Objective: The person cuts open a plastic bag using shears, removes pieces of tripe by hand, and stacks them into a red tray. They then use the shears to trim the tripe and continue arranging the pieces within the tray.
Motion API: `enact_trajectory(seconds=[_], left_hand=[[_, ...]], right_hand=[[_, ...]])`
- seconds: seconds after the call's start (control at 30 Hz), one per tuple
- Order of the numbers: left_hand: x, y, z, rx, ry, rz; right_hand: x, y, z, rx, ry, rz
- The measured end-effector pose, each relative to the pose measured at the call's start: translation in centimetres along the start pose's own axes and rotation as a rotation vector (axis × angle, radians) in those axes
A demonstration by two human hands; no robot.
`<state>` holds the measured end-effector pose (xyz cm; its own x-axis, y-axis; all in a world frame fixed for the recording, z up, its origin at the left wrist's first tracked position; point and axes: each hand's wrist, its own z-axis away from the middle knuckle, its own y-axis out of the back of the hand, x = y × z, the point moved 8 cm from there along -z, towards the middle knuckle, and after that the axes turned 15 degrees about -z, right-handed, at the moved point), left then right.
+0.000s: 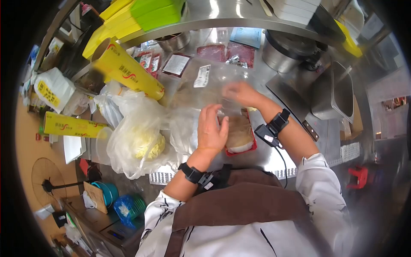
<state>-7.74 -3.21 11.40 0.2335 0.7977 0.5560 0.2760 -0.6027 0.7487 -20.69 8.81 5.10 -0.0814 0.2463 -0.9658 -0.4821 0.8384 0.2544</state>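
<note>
A red-rimmed food tray (pixel 252 143) with brownish and whitish contents sits on the steel counter in front of me. My left hand (pixel 212 130) is at the tray's left side, its fingers stretched out and the thumb apart. Beyond the tray lies a large clear plastic bag (pixel 184 92) with a white printed label (pixel 202 76). Over the bag's right part is my right hand (pixel 242 93), with bent fingers blurred by motion. Whether it pinches the plastic cannot be made out.
Left are a thin plastic bag with yellow shreds (pixel 150 147) and a yellow film roll (pixel 130 70). Red meat packs (pixel 239 55) lie at the back, near a lidded pot (pixel 282 51). To the right are a cleaver (pixel 291 96) and a deep steel container (pixel 334 94).
</note>
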Motion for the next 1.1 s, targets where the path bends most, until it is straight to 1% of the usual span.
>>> enact_trajectory(seconds=[0.03,0.07,0.13,0.17,0.27,0.33,0.37,0.4,0.5,0.53,0.57,0.63,0.73,0.8,0.83,0.87,0.93,0.97,1.0,1.1], left_hand=[[-0.9,0.1,0.2,-0.033,0.070,0.038],[-1.2,0.2,0.5,-0.043,0.051,0.044],[-2.1,0.1,1.7,-0.062,0.019,0.056],[-2.6,0.0,2.4,-0.089,0.033,0.072],[-4.3,0.6,4.7,-0.154,0.072,0.101],[-5.7,1.5,5.9,-0.174,0.094,0.104],[-6.7,2.1,6.5,-0.169,0.152,0.089],[-7.6,2.7,7.1,-0.168,0.212,0.075],[-9.8,3.9,8.9,-0.167,0.340,0.045],[-10.2,4.1,9.3,-0.174,0.384,0.045],[-10.6,4.2,9.6,-0.184,0.427,0.047],[-11.3,4.3,9.8,-0.150,0.463,0.071],[-11.6,4.5,9.4,-0.131,0.463,0.056],[-11.4,4.5,8.7,-0.138,0.447,0.049],[-11.1,4.6,8.3,-0.145,0.439,0.054],[-10.9,4.4,7.9,-0.154,0.428,0.062],[-10.5,3.5,7.3,-0.177,0.419,0.147],[-10.2,3.1,7.1,-0.193,0.411,0.190],[-10.1,2.5,6.8,-0.252,0.426,0.199],[-9.3,0.7,6.0,-0.315,0.412,0.325]], right_hand=[[0.8,-0.5,-0.3,-0.090,0.024,-0.031],[1.5,-1.3,-1.0,-0.182,0.050,-0.062],[2.5,-1.7,-3.1,-0.123,0.086,0.005],[2.8,-1.9,-4.1,-0.095,0.104,0.037],[1.6,-5.0,-6.1,-0.203,0.258,0.159],[3.3,-7.6,-8.0,-0.360,0.172,0.091],[4.4,-8.8,-8.6,-0.442,0.124,0.058],[3.9,-9.5,-8.5,-0.460,0.184,0.059],[4.5,-11.4,-9.1,-0.500,0.032,-0.178],[5.2,-12.2,-10.3,-0.454,0.183,0.107],[6.3,-12.9,-11.0,-0.520,0.125,0.119],[6.4,-13.8,-11.2,-0.644,0.006,0.148],[4.2,-12.5,-10.5,-0.611,-0.002,-0.197],[4.1,-10.1,-11.0,-0.403,0.116,-0.081],[2.7,-8.8,-10.6,-0.292,0.172,-0.019],[2.7,-6.7,-10.2,-0.198,0.044,0.035],[2.9,-3.3,-7.8,-0.118,0.095,-0.136],[4.6,-1.6,-6.7,-0.019,0.014,-0.329],[6.3,0.0,-5.5,0.096,-0.046,-0.529],[4.1,2.5,-0.7,0.072,-0.067,-0.876]])
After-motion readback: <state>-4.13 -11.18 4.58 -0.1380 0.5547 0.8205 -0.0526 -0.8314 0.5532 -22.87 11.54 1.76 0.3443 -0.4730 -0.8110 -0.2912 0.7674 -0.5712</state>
